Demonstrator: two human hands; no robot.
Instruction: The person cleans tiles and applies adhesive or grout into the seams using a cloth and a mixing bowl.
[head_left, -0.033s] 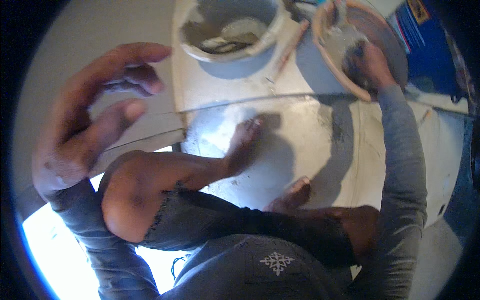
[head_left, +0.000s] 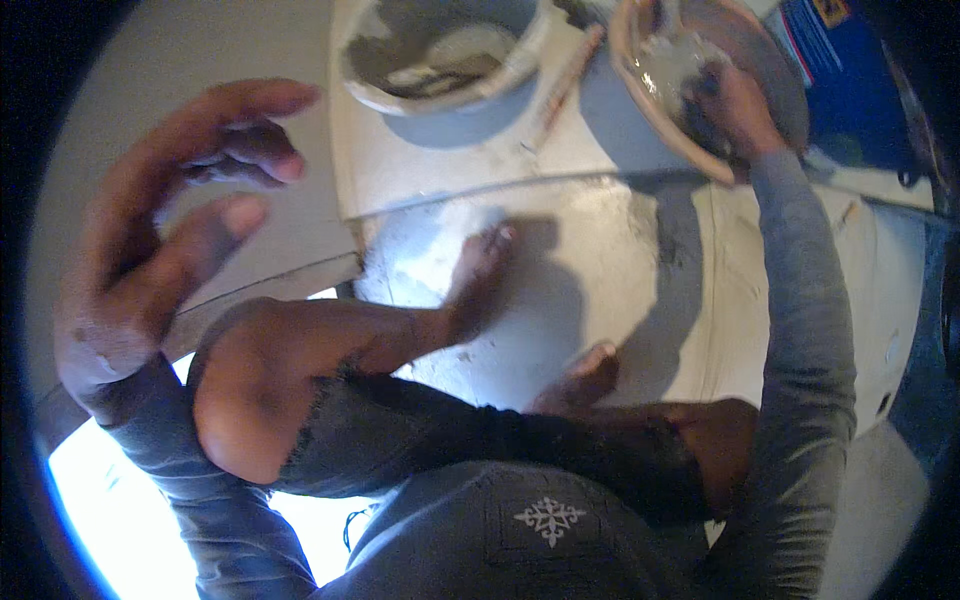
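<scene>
At the far right, my right hand reaches into a round basin with an orange-brown rim. Its fingers are curled down at a dark patch in the basin, and what they hold is hidden. Shiny, wet, greyish matter lies inside the basin beside these fingers. On the left my left hand is raised in the air above my knee. Its fingers are bent but spread away from the thumb, with nothing between them.
A grey tub with a pale rim and grey residue inside stands left of the basin. Between them lies a thin reddish stick-like thing. A blue printed bag or package sits right of the basin. My bare feet rest on the pale floor.
The whole view has shifted slightly, so the tub, basin and both hands appear a little further left and higher. My right hand stays in the basin; my left hand keeps its shape.
</scene>
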